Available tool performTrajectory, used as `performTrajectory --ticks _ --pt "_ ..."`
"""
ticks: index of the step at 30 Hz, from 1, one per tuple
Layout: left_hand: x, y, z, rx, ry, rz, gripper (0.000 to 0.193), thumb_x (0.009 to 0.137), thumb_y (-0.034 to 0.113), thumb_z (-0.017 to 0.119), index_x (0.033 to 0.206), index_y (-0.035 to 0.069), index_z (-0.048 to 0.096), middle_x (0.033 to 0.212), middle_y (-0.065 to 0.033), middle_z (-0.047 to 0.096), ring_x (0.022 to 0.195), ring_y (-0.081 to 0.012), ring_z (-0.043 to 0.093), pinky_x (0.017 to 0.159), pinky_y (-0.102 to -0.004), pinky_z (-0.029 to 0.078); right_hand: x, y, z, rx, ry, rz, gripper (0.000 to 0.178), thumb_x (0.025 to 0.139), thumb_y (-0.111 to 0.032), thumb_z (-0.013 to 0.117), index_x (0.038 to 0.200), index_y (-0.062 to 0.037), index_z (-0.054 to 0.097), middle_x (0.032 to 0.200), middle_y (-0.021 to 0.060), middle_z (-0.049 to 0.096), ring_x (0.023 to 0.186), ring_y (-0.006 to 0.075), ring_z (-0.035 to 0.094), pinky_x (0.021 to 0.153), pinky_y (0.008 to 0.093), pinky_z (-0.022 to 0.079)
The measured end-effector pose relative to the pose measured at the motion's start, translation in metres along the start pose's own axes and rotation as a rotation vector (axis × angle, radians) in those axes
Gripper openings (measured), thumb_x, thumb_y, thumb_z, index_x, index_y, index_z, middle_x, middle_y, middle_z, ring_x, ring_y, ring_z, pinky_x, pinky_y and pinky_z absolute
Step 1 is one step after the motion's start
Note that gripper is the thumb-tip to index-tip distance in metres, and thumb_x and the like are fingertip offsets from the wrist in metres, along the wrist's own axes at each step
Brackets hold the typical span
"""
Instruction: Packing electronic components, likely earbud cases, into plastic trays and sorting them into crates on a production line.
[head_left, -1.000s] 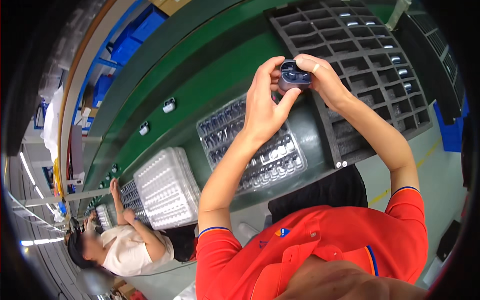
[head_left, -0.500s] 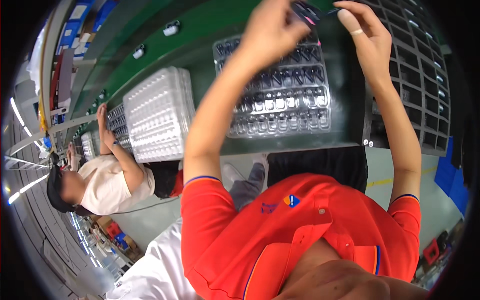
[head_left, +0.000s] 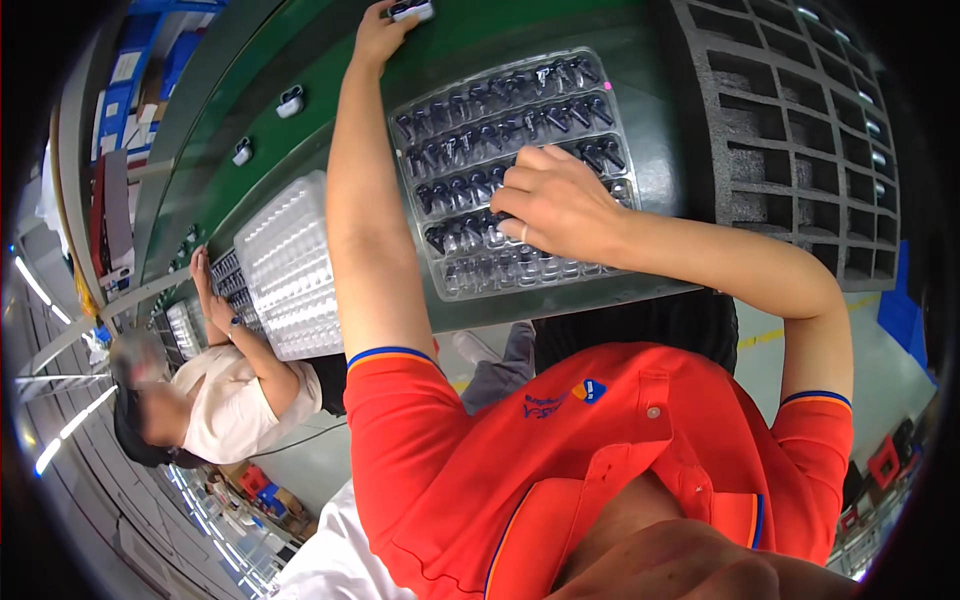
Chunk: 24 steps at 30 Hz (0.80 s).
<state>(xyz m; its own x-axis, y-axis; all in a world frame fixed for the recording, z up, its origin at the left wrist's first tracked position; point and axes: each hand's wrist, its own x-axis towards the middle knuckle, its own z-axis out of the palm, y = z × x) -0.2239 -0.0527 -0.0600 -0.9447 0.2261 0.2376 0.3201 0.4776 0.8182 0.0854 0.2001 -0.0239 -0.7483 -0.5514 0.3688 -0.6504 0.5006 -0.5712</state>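
My left hand [head_left: 378, 40] reaches out to the far green belt, its fingers closed on a small earbud charging case [head_left: 412, 10], partly cut off by the upper picture edge. Below it on the bench lies a transparent blister tray [head_left: 455, 285] filled with rows of dark earbuds [head_left: 465, 148]. Over the tray's middle rows bends my right hand [head_left: 565, 205], palm down, its fingers curled together among the earbuds. Its fingertips point left, and whatever they pinch is hidden.
A grey foam-divided box [head_left: 745, 160] stands right of the tray. To the left is a stack of transparent trays [head_left: 290, 265]. Two more charging cases [head_left: 290, 102] lie on the green belt [head_left: 330, 50]. Further left, a co-worker [head_left: 235, 395] works at the same bench.
Both hands were together above the tray with a dark object. My left hand has moved left to the belt, and my right hand has come down onto the earbud tray.
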Motion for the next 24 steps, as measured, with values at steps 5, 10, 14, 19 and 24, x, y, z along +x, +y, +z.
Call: performTrajectory --ticks 5,10,14,19,24 --pt "0.009 0.001 0.016 0.781 0.383 0.135 0.053 0.081 0.031 0.074 0.124 0.003 0.059 0.110 -0.0301 0.061 0.112 -0.0463 0.055 0.098 -0.0533 0.044 0.011 0.012 -0.005 0.012 -0.009 -0.115 0.018 0.076 -0.016 0.076 0.088 -0.0097 0.065 0.088 0.0031 0.058 0.091 0.0243 0.053 0.079 0.0376 0.044" --pt "0.033 0.114 0.094 0.547 0.199 0.300 0.043 0.083 0.027 0.070 0.120 0.007 0.062 0.109 -0.0258 0.063 0.107 -0.0433 0.058 0.096 -0.0495 0.046 0.009 0.028 -0.029 -0.063 -0.061 -0.245 0.013 0.072 -0.017 0.069 0.082 -0.0114 0.065 0.085 0.0028 0.054 0.091 0.0242 0.053 0.078 0.0386 0.043" --pt "0.058 0.139 0.160 0.246 -0.075 0.620 0.027 0.085 0.022 0.071 0.106 0.005 0.072 0.105 -0.0129 0.071 0.096 -0.0285 0.068 0.087 -0.0369 0.053 0.011 0.017 -0.010 -0.145 0.026 -0.344 0.012 0.072 -0.024 0.060 0.075 -0.0131 0.057 0.079 0.0019 0.051 0.085 0.0205 0.052 0.075 0.0352 0.042" --pt "0.081 0.193 0.253 0.103 -0.149 0.677 0.018 0.085 0.022 0.068 0.097 0.010 0.072 0.098 -0.0126 0.069 0.098 -0.0335 0.064 0.087 -0.0439 0.051 0.005 0.010 -0.035 -0.182 0.048 -0.421 0.016 0.074 -0.022 0.060 0.084 -0.0097 0.062 0.078 0.0014 0.055 0.088 0.0193 0.054 0.080 0.0323 0.044" --pt "0.095 0.215 0.280 0.514 -0.270 0.715 0.020 0.085 0.025 0.068 0.087 0.006 0.075 0.091 -0.0145 0.070 0.094 -0.0352 0.066 0.081 -0.0457 0.056 0.010 0.099 -0.184 -0.227 0.290 -0.050 0.013 0.087 -0.015 0.061 0.092 -0.0112 0.072 0.090 0.0076 0.069 0.091 0.0268 0.066 0.080 0.0411 0.053"
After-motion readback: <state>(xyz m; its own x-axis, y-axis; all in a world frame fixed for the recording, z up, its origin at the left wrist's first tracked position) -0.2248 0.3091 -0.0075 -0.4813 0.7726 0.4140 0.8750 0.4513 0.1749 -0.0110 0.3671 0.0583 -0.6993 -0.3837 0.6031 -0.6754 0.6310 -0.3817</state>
